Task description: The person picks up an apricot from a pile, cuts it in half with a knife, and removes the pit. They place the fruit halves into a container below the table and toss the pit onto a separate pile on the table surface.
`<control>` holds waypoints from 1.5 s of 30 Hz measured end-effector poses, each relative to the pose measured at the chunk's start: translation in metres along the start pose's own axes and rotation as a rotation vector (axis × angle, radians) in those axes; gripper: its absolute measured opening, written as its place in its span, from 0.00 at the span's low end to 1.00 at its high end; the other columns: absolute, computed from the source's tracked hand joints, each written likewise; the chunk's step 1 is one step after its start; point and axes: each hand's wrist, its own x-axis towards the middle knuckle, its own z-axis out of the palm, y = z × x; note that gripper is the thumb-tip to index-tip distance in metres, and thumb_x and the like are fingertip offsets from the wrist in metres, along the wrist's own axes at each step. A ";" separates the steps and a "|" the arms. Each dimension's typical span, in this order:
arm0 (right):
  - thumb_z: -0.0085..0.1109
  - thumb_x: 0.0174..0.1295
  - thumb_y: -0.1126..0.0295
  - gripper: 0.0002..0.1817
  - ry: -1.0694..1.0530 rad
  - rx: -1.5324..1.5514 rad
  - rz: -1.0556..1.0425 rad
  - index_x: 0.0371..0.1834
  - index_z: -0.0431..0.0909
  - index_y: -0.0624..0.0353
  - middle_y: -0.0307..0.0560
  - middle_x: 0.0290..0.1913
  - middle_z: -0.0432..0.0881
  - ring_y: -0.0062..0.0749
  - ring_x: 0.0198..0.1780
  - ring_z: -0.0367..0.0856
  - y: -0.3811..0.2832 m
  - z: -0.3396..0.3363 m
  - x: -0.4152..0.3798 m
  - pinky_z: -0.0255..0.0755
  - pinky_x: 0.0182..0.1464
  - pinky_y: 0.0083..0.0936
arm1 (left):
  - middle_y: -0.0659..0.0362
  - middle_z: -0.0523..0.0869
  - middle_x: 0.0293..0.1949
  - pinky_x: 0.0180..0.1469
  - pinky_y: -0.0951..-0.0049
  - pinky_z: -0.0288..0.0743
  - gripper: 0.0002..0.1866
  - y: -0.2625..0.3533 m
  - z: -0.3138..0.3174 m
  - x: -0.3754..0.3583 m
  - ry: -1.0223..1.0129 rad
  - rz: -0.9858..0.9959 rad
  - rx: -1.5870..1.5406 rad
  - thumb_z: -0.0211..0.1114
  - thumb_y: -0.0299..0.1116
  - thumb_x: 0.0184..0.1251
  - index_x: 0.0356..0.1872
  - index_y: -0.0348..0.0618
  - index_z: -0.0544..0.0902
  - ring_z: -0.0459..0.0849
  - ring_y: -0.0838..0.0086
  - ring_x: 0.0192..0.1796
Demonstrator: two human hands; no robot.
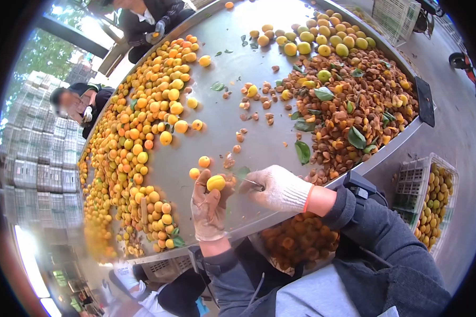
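Note:
My left hand (208, 208), in a worn glove, grips a yellow-orange apricot (216, 183) at its fingertips above the near edge of the metal table (232, 74). My right hand (278, 187), in a white glove with an orange cuff, holds a small knife (254, 183) whose blade points left toward the fruit. The two hands are close together, a little apart. Two loose apricots (200, 166) lie on the table just beyond my left hand.
A long heap of apricots (137, 137) runs along the table's left side. Pits, peel and leaves (349, 111) pile at the right. A basket of halved fruit (296, 240) sits under my hands. A crate of apricots (433, 198) stands right. Other people work at the far left edge.

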 end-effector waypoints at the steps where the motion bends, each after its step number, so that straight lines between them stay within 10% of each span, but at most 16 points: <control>1: 0.55 0.56 0.71 0.13 -0.035 -0.039 -0.010 0.44 0.83 0.58 0.54 0.39 0.85 0.40 0.41 0.85 0.001 0.002 -0.002 0.76 0.48 0.30 | 0.49 0.82 0.51 0.59 0.61 0.78 0.24 -0.004 -0.004 -0.003 -0.029 0.004 -0.098 0.64 0.23 0.64 0.62 0.37 0.72 0.81 0.60 0.55; 15: 0.53 0.54 0.70 0.18 -0.068 -0.197 -0.020 0.49 0.82 0.57 0.60 0.35 0.83 0.52 0.38 0.83 -0.014 0.014 -0.001 0.77 0.43 0.37 | 0.44 0.83 0.53 0.68 0.54 0.67 0.21 -0.012 0.019 -0.008 -0.053 -0.030 -0.342 0.63 0.31 0.69 0.60 0.35 0.73 0.75 0.53 0.64; 24: 0.52 0.57 0.70 0.13 0.014 -0.374 -0.053 0.44 0.81 0.59 0.63 0.33 0.81 0.59 0.38 0.81 -0.017 0.025 0.008 0.75 0.41 0.43 | 0.47 0.85 0.47 0.60 0.65 0.75 0.21 -0.003 0.059 -0.016 0.210 0.189 0.113 0.66 0.21 0.62 0.57 0.32 0.74 0.84 0.59 0.53; 29: 0.53 0.54 0.75 0.13 -0.361 0.216 0.060 0.40 0.84 0.63 0.52 0.34 0.85 0.36 0.36 0.83 -0.009 0.018 0.012 0.74 0.42 0.29 | 0.48 0.84 0.46 0.42 0.73 0.82 0.20 -0.002 0.041 -0.017 0.135 0.101 0.182 0.65 0.24 0.65 0.58 0.38 0.75 0.85 0.63 0.49; 33: 0.52 0.52 0.78 0.16 -0.492 0.335 0.210 0.43 0.84 0.64 0.48 0.34 0.85 0.28 0.38 0.81 -0.010 0.019 0.010 0.73 0.45 0.26 | 0.46 0.85 0.47 0.56 0.64 0.79 0.22 0.005 0.032 -0.018 0.038 0.065 0.028 0.68 0.16 0.57 0.55 0.32 0.76 0.85 0.59 0.51; 45: 0.53 0.54 0.72 0.11 0.015 -0.400 -0.030 0.39 0.83 0.57 0.62 0.31 0.82 0.55 0.35 0.81 -0.020 0.028 -0.001 0.75 0.38 0.39 | 0.57 0.83 0.45 0.51 0.76 0.78 0.36 -0.008 0.035 -0.016 0.152 0.117 0.105 0.73 0.18 0.53 0.66 0.37 0.70 0.81 0.75 0.46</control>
